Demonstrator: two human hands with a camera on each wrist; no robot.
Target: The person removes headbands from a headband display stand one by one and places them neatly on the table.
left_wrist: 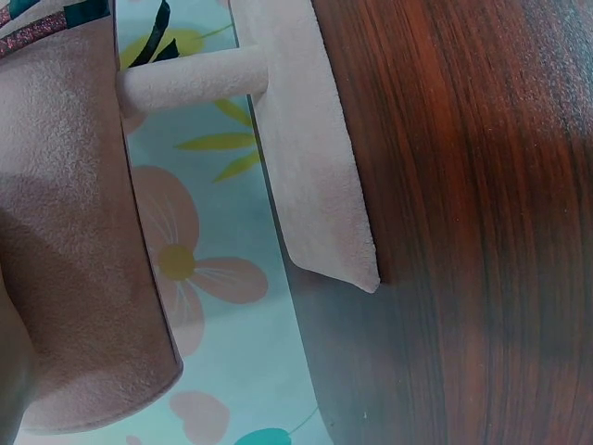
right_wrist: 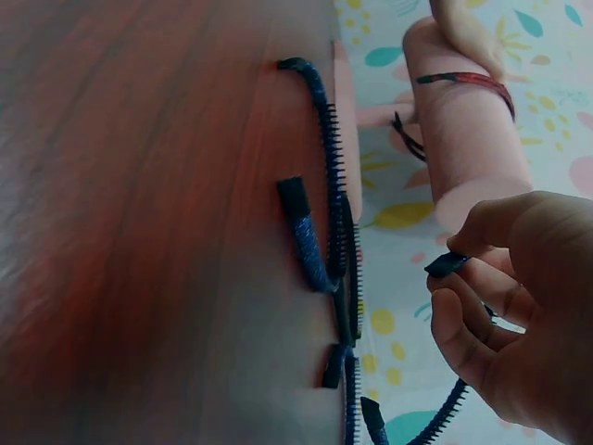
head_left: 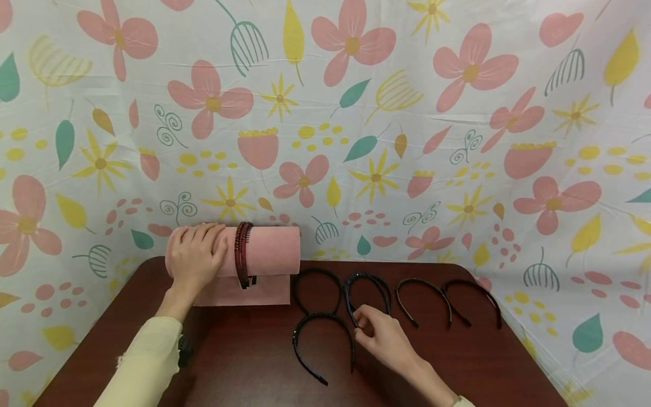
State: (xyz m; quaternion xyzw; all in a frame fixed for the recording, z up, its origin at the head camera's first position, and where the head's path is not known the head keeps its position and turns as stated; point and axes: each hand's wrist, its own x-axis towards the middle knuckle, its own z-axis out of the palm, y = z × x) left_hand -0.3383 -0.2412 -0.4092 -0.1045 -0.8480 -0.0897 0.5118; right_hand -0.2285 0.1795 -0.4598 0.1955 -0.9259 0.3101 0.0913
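Note:
My left hand [head_left: 195,251] grips the left end of a pink plush headband stand [head_left: 274,251], a horizontal roll on a post and flat base. Around the roll's middle hang dark red headbands [head_left: 243,249], close together. In front of the row of headbands, my right hand [head_left: 383,336] pinches one tip of a dark blue toothed headband [head_left: 348,291] between thumb and fingers. The right wrist view shows the pinched tip [right_wrist: 447,265], while its toothed band [right_wrist: 445,413] appears beyond the hand. Part of this band is hidden by the fingers.
A black headband [head_left: 317,271] lies beside the stand's base, with a dark studded one [head_left: 322,315] in front. Farther right are a thin beaded headband [head_left: 423,281] and a black one [head_left: 475,281]. The brown table [head_left: 244,356] meets a floral cloth [head_left: 315,113] behind.

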